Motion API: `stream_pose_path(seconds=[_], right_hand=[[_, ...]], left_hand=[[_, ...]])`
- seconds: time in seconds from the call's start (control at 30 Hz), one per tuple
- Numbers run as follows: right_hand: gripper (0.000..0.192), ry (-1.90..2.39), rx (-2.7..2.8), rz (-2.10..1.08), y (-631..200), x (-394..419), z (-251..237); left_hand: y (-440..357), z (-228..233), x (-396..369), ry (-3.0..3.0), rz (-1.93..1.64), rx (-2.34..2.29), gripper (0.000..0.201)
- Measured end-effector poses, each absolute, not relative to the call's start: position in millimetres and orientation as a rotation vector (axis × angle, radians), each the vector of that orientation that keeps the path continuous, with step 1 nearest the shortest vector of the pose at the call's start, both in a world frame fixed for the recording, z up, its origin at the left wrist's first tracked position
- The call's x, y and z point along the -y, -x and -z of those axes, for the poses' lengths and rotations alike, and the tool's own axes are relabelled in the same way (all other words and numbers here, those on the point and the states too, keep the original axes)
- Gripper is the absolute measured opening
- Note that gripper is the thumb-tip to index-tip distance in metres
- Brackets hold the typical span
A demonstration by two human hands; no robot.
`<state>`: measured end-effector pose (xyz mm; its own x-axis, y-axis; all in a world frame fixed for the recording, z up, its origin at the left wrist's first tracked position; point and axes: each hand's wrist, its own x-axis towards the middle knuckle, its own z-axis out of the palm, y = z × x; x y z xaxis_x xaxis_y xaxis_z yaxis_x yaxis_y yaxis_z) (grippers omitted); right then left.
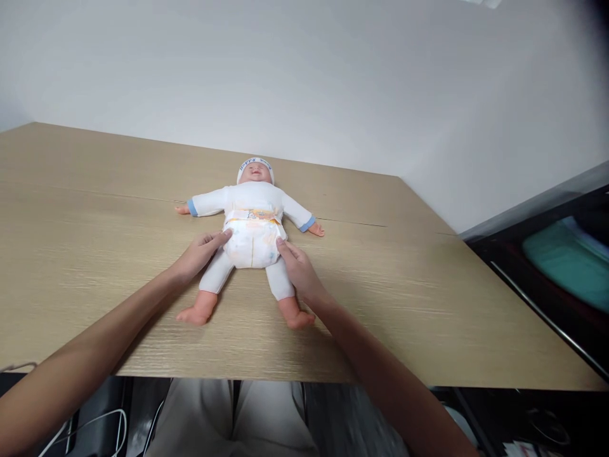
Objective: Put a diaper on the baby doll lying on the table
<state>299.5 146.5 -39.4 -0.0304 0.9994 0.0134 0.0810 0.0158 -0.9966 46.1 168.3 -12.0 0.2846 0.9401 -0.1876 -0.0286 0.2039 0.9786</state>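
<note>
A baby doll (pixel 254 193) lies on its back on the wooden table, head toward the wall and arms spread. It wears a white suit with blue cuffs and a white cap with blue lettering. Around its hips is a white diaper (pixel 253 244) with an orange patterned waistband. At the diaper's left edge, my left hand (pixel 202 251) pinches the side near the leg opening. My right hand (pixel 297 266) grips the opposite edge in the same way, thumb on top. The other fingers of both hands are partly hidden beneath the diaper and legs.
The light wooden table (pixel 404 285) spreads to both sides, with a seam running across it. A pale wall (pixel 285 82) rises behind. At the right stands a dark screen (pixel 566 254). Below the front edge are my legs (pixel 233 419) and a white cable (pixel 124 422).
</note>
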Motion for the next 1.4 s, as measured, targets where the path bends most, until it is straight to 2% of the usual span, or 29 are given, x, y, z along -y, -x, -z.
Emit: stream_pose_path(seconds=[0.53,0.73,0.93,1.23,1.4], right_hand=[[0.054,1.255,1.302,-1.151,-298.2,-142.6,36.1],[0.048,1.230,1.459,-1.097,-299.0,-137.4,32.9],[0.041,1.263,1.586,-0.985,-302.0,-138.7,32.7],[0.039,1.173,1.605,-1.142,-309.9,-142.8,30.8],[0.040,1.239,1.780,-0.988,-315.1,-140.5,29.7]], left_hand=[[-45.0,15.6,-170.6,-1.205,-0.917,-1.128,0.067],[-43.8,6.1,-168.5,-1.226,-0.814,-1.040,0.055],[-44.1,4.5,-166.7,-1.385,-0.782,-1.026,0.067],[-37.5,7.2,-171.3,-1.437,-0.698,-0.974,0.064],[-36.6,12.6,-174.2,-1.616,-0.697,-0.922,0.066]])
